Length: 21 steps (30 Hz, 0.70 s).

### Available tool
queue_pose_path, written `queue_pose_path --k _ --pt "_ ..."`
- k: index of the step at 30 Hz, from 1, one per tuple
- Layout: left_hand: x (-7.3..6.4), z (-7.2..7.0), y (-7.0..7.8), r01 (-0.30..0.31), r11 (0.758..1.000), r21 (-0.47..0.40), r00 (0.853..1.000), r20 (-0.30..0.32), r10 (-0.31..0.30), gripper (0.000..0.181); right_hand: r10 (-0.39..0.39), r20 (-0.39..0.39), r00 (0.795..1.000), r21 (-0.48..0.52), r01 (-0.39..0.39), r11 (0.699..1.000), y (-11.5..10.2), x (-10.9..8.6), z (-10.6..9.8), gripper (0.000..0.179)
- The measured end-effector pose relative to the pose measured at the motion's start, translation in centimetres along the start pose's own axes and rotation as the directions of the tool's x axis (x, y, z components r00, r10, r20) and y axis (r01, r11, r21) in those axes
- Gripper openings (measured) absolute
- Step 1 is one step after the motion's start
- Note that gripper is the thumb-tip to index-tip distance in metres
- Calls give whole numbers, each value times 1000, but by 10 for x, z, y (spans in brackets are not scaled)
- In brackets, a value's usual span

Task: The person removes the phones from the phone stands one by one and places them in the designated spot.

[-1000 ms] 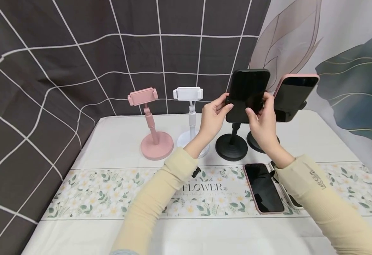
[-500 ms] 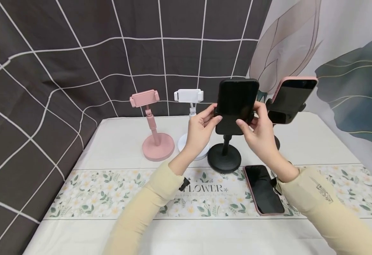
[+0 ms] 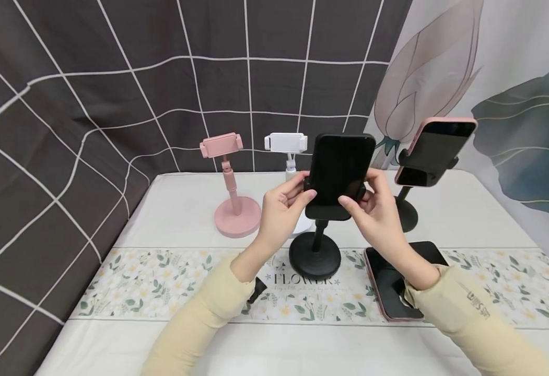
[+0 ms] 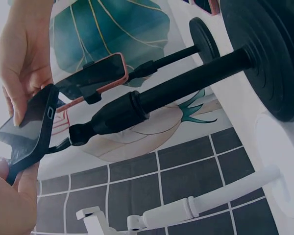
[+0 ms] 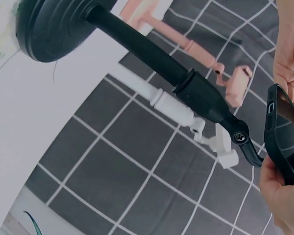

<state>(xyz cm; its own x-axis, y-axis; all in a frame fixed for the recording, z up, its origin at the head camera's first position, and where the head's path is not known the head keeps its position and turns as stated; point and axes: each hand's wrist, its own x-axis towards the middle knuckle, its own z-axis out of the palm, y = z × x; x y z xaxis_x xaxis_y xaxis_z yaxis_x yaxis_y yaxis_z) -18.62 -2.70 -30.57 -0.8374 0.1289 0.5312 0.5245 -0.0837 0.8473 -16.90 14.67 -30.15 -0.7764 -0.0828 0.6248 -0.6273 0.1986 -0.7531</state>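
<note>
A black phone point(image 3: 340, 169) sits upright in the holder of a black phone stand point(image 3: 315, 257), its dark screen facing me. My left hand point(image 3: 278, 211) pinches the phone's left edge, thumb on the front and fingers behind. On the opposite edge my right hand point(image 3: 378, 211) grips it the same way, low on the screen. In the left wrist view the stand's pole point(image 4: 186, 85) runs from the phone to the round base. The right wrist view shows the jointed neck point(image 5: 239, 136) behind the phone; the holder's clamp is mostly hidden by the hands.
A second black stand point(image 3: 407, 215) behind on the right carries a pink-cased phone point(image 3: 436, 151). A pink stand point(image 3: 237, 216) and a white stand point(image 3: 285, 142) stand left with bare holders. Phones point(image 3: 389, 292) lie under my right forearm. A dark grid curtain point(image 3: 161, 83) hangs behind.
Both hands have brought the black stand with its phone toward me and to the left, away from the other black stand. Its base now overlaps the floral strip.
</note>
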Motion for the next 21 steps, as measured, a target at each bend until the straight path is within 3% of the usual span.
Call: queue_pose_path --k 10,17,21 --pt "-26 -14 2 12 1000 5 1000 -27 -12 38 -43 87 995 57 38 998 -4 -13 10 43" --pt "-30 -18 4 30 998 60 999 -39 -28 37 -92 178 980 -55 103 993 -6 -11 6 49" --pt "-30 -22 -1 -12 996 90 999 -35 15 35 -88 158 983 -94 104 990 -11 -3 4 38"
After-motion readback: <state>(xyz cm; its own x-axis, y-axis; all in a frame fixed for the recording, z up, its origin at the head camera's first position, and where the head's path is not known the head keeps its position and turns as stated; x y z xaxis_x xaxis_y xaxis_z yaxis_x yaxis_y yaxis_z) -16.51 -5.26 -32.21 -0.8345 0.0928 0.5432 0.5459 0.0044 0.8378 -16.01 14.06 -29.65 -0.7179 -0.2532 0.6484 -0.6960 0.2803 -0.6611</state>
